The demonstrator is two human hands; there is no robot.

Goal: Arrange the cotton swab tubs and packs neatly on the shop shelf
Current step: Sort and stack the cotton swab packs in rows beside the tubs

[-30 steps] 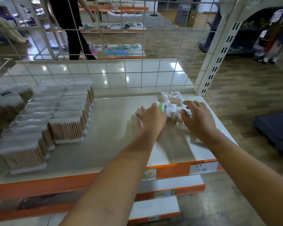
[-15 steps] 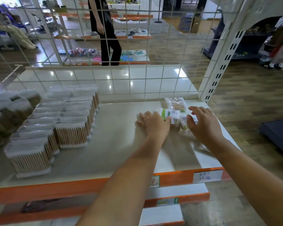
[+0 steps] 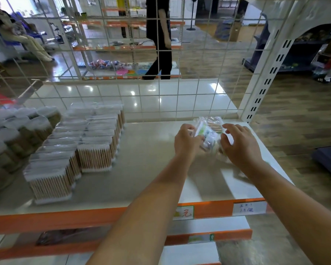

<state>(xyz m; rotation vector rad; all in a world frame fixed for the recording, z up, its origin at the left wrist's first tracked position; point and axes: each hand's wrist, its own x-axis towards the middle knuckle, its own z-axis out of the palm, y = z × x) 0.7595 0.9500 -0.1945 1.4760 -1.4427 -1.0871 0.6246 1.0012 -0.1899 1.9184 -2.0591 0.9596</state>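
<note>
Several round tubs (image 3: pixel 17 131) of cotton swabs are seen at the far left of the shelf (image 3: pixel 141 169), blurred and packed close together. Just to their right, two rows of clear rectangular packs (image 3: pixel 80 142) are lined up from the front edge back toward the wire grid (image 3: pixel 134 88), with the wooden sticks standing upright inside them. A bare stretch of shelf is left between these rows and the hands. Along the shelf's front, an orange strip (image 3: pixel 65 219) is fitted, and a green-edged price tag (image 3: pixel 182 213) and a white handwritten label (image 3: pixel 249 208) are fixed to it.

Toward the right rear of the shelf, a small pile of bagged swab packs (image 3: pixel 208 131) is held between both hands. The left hand (image 3: pixel 186 141) is curled around the pile's left side, and a pack with a green and white label is pinched at its edge by the fingers. The right hand (image 3: pixel 237 144) is placed against the pile's right side with bent fingers; whether anything is actually gripped by it cannot be told, as the wrappers are blurred there. The topmost bag, with sticks showing through, is tilted toward the grid. At the far right, a white slotted upright (image 3: pixel 268 77) is seen beside the shelf corner.
</note>
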